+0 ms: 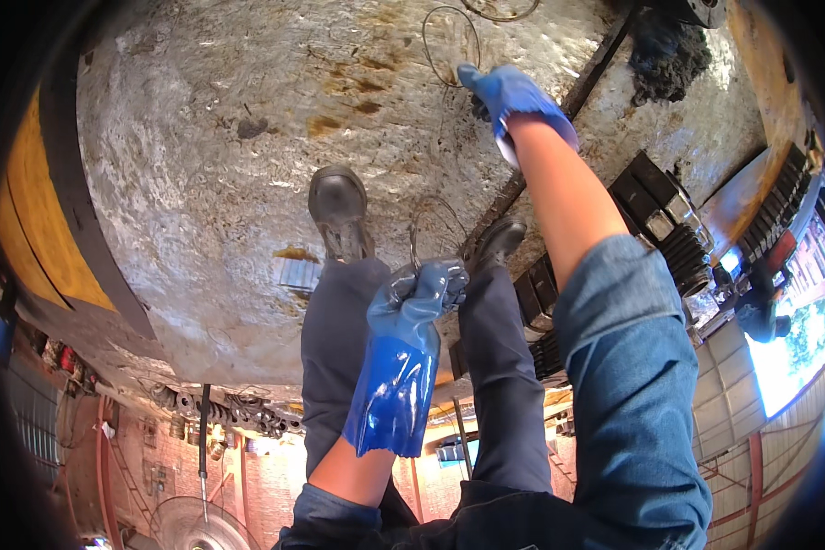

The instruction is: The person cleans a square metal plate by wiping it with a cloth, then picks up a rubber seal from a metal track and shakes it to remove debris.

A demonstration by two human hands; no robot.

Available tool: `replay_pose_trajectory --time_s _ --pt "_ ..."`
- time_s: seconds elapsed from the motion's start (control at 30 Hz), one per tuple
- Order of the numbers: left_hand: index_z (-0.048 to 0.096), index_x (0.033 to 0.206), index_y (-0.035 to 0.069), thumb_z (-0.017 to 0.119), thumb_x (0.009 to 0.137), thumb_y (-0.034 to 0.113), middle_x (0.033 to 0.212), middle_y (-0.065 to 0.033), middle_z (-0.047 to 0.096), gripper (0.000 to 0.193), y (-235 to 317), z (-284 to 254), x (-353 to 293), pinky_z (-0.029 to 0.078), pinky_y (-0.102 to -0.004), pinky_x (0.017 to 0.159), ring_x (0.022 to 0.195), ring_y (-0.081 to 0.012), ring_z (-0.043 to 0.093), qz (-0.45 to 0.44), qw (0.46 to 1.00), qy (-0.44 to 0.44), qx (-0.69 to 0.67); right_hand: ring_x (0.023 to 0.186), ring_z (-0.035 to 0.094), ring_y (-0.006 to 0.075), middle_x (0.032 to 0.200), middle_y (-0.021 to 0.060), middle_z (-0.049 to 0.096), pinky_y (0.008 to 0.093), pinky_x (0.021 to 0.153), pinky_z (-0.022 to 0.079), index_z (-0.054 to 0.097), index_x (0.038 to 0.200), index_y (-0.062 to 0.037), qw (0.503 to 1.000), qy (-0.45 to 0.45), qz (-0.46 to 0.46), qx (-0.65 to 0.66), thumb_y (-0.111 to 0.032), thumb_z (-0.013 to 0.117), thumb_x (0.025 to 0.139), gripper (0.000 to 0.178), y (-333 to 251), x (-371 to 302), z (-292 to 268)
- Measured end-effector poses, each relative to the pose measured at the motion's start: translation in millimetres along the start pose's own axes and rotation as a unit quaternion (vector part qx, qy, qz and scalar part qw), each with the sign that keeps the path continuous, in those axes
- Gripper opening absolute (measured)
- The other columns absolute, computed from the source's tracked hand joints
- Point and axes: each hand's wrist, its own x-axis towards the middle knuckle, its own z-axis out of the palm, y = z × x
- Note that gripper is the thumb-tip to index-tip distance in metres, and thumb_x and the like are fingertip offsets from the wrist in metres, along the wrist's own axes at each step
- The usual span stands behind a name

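Note:
My left hand [419, 298], in a long glossy blue rubber glove, is in front of my legs with its fingers curled in. A thin dark metal ring [414, 243] rises out of that grip, its loop faint against the floor. My right hand [509, 96], gloved in the same blue, reaches far forward with the arm stretched out. Its fingertips close on the lower edge of another thin wire-like ring [423, 38]. At the top edge of the view lies one more metal ring [504, 18], partly cut off.
My boots [337, 197] stand on a stained, worn floor [192, 183]. A dark bar [600, 60] runs along the floor at right, beside a black greasy heap [666, 60]. Dark blocky metal parts [646, 197] stand farther right. Yellow panels [60, 211] border the left.

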Motion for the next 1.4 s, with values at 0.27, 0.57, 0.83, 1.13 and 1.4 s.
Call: replay_pose_trajectory --time_s 0.27,0.57,0.83,1.13,1.4 --pt "0.066 0.114 -0.007 0.077 0.088 0.018 0.104 -0.0168 0.072 0.038 -3.9 9.7 -2.0 0.059 -0.0378 0.08 0.09 -0.026 0.071 -0.025 0.996 0.071 0.049 0.121 0.061 0.0369 0.128 0.0203 0.065 0.046 0.103 0.046 0.067 0.121 -0.0022 0.995 0.039 0.034 -0.084 -0.059 0.053 0.095 0.064 19.1 43.4 20.6" --pt "0.064 0.116 -0.009 0.076 0.087 0.012 0.106 -0.0212 0.07 0.038 -4.1 12.4 1.0 0.06 -0.042 0.077 0.093 -0.0301 0.071 -0.032 0.999 0.038 0.011 0.118 0.063 0.0359 0.128 0.0199 0.064 0.0435 0.101 0.049 0.069 0.12 -0.0038 0.978 0.033 0.098 -0.181 -0.052 0.06 0.092 0.057 95.0 17.0 -29.1" --pt "0.063 0.117 -0.009 0.076 0.087 0.012 0.106 -0.0219 0.07 0.039 -15.1 -0.8 -0.9 0.061 -0.0415 0.075 0.089 -0.031 0.072 0.001 0.999 0.007 0.033 0.112 0.065 0.0363 0.127 0.0315 0.06 0.0434 0.099 0.05 0.058 0.127 0.0115 0.988 0.056 0.09 0.115 -0.059 0.064 0.089 0.081 102.9 0.1 -4.1" --pt "0.066 0.106 -0.004 0.071 0.092 0.009 0.103 -0.0208 0.071 0.019 -17.6 6.9 -2.4 0.062 -0.0391 0.072 0.087 -0.0281 0.072 -0.057 0.985 0.106 0.126 0.104 0.066 0.039 0.109 0.0266 0.067 0.0415 0.089 0.055 0.072 0.115 -0.0118 0.954 0.169 0.039 -0.242 -0.034 0.066 0.091 0.033 115.6 81.4 31.8" --pt "0.064 0.098 0.004 0.063 0.095 0.003 0.111 -0.0278 0.066 0.004 -20.5 4.9 -2.8 0.061 -0.0514 0.075 0.094 -0.0405 0.07 -0.073 0.989 0.077 0.1 0.091 0.07 0.0287 0.087 0.017 0.068 0.0392 0.072 0.054 0.071 0.1 -0.0055 0.94 0.266 -0.092 -0.192 -0.03 0.054 0.095 0.03 141.8 57.5 14.1"
